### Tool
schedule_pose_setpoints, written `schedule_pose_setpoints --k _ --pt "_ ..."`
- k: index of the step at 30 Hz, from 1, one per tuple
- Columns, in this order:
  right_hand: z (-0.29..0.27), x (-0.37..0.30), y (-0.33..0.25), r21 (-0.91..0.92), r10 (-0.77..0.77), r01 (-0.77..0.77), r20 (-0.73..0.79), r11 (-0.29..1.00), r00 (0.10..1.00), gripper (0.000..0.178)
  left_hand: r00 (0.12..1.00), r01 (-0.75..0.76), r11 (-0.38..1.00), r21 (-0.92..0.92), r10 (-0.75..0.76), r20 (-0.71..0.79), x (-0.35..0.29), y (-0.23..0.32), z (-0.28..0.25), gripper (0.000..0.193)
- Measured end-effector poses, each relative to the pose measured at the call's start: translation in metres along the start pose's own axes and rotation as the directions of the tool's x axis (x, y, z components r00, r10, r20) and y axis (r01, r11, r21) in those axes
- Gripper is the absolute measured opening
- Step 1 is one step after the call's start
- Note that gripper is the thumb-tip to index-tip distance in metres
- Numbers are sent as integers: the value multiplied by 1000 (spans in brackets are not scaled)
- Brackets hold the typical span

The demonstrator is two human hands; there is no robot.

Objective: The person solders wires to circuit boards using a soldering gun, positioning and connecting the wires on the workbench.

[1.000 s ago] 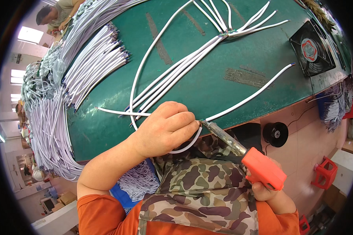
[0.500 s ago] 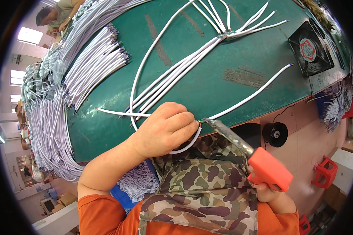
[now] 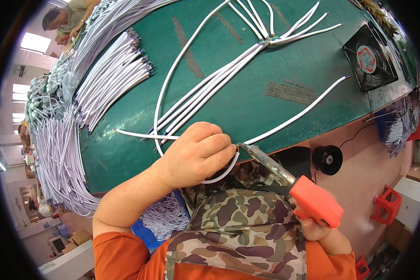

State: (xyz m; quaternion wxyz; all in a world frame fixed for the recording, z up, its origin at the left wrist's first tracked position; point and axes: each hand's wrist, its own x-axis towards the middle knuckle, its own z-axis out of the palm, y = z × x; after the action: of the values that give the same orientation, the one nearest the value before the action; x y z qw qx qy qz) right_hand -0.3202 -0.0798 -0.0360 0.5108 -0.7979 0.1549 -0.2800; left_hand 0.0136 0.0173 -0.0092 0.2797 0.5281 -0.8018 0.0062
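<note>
My left hand (image 3: 201,151) is closed in a pinch on a white cable (image 3: 228,171) at the table's near edge, where thin bare wire ends stick out by the fingertips. My right hand (image 3: 312,227), partly hidden below the tool, grips the red handle of a soldering iron (image 3: 316,200). The iron's metal tip touches or nearly touches the wire ends beside my left fingertips. From that same spot another white cable (image 3: 299,116) runs right across the green table. Whether the wires are joined is too small to tell.
On the green table (image 3: 247,93) lie joined white cables (image 3: 219,84) and a stack of cut cables (image 3: 114,77). A black fan (image 3: 371,58) stands at the right; a second fan (image 3: 327,159) is below. A co-worker (image 3: 72,18) sits far left. A red stool (image 3: 387,204) stands on the floor.
The soldering iron has shifted slightly left, its tip moving closer to my left fingertips. My left hand has stayed in place.
</note>
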Motion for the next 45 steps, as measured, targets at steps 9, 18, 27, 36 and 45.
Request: schedule_pose_setpoints --k 9,18,27,36,45 --pt "4 6 -4 -25 22 -23 -68 999 997 40 1000 2 1000 -3 -2 1 0 0 0 36" --pt "5 7 -5 -31 29 -31 -68 999 997 38 1000 4 1000 4 -4 9 -1 0 1 36" --pt "-2 -1 1 -99 -9 10 12 995 1000 38 1000 2 1000 8 -2 11 0 0 0 36" --pt "-16 1 -21 -7 127 -130 -159 991 979 34 1000 6 1000 -3 -6 8 1 1 0 33" --pt "-12 2 -15 22 65 -62 -168 998 984 34 1000 5 1000 7 -5 13 2 1 0 32"
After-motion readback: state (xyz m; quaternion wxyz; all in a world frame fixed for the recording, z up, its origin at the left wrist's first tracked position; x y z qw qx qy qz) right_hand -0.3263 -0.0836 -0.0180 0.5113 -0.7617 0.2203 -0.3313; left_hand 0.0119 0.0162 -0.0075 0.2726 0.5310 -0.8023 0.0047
